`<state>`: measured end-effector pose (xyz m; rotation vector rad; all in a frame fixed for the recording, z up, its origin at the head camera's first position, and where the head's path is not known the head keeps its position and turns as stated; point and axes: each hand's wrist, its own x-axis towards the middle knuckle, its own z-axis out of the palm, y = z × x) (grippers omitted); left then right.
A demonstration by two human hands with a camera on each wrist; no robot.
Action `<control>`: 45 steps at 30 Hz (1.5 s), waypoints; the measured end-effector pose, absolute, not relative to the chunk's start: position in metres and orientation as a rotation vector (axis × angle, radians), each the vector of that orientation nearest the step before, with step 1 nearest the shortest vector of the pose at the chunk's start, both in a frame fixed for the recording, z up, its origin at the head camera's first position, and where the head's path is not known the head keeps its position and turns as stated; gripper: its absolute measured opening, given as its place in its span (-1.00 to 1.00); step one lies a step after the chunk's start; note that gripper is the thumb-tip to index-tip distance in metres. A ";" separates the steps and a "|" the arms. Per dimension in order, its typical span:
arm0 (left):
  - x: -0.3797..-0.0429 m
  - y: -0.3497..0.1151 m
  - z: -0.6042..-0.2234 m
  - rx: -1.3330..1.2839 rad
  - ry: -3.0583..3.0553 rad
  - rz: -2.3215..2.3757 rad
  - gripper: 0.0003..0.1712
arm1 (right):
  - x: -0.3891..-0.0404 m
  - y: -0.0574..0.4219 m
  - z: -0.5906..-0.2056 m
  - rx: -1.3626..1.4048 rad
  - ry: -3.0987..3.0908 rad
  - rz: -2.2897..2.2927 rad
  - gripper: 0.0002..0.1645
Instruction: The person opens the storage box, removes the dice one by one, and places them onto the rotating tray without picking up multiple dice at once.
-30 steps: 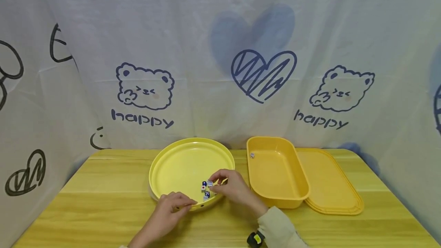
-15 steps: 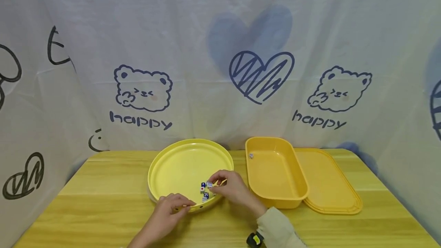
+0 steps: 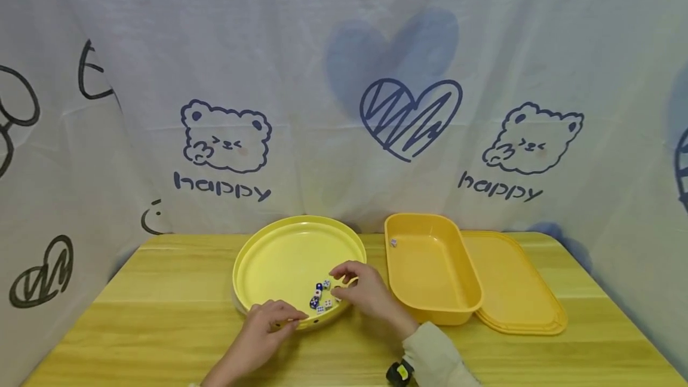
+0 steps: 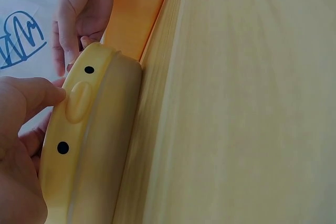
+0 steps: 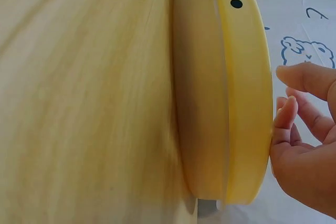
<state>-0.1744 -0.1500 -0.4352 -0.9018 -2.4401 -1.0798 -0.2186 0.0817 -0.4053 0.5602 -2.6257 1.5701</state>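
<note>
A round yellow tray [image 3: 279, 255] stands on the table, and black dots and a raised oval mark its front side in the left wrist view. My left hand [image 3: 267, 326] pinches its near rim between thumb and fingers. Small blue dice [image 3: 314, 303] and white dice [image 3: 320, 310] lie clustered inside, near the front right of the tray. Over that side my right hand [image 3: 368, 292] hovers beside the dice, its thumb and fingers bent and apart. No die shows between them in the right wrist view; the tray wall hides the dice there.
An orange-yellow rectangular box [image 3: 430, 303] stands right of the tray, with one white die [image 3: 393, 243] in its far left corner. Its flat lid [image 3: 516, 285] lies partly behind the box. A printed curtain [image 3: 322, 154] hangs behind the table.
The dice beside my right hand have shifted apart, and another white die shows near the front. My right hand's fingers have spread slightly. My left hand stays at the rim.
</note>
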 end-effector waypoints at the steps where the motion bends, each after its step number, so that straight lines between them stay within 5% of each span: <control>1: -0.175 -0.150 -0.435 -0.902 -2.442 -1.080 -0.79 | -0.219 0.082 -0.405 0.548 -2.620 1.580 -0.74; 14: -0.179 -0.148 -0.429 -0.891 -2.494 -1.101 -0.80 | -0.222 0.085 -0.398 0.487 -2.621 1.590 -0.76; 22: -0.178 -0.147 -0.429 -0.903 -2.476 -1.114 -0.80 | -0.222 0.100 -0.349 0.329 -2.614 1.569 -0.75; 30: -0.176 -0.149 -0.430 -0.871 -2.514 -1.122 -0.80 | -0.262 0.135 -0.310 0.250 -2.587 1.547 -0.66; 45: -0.173 -0.151 -0.431 -0.859 -2.529 -1.152 -0.80 | -0.319 0.178 -0.349 -0.019 -2.644 1.575 -0.70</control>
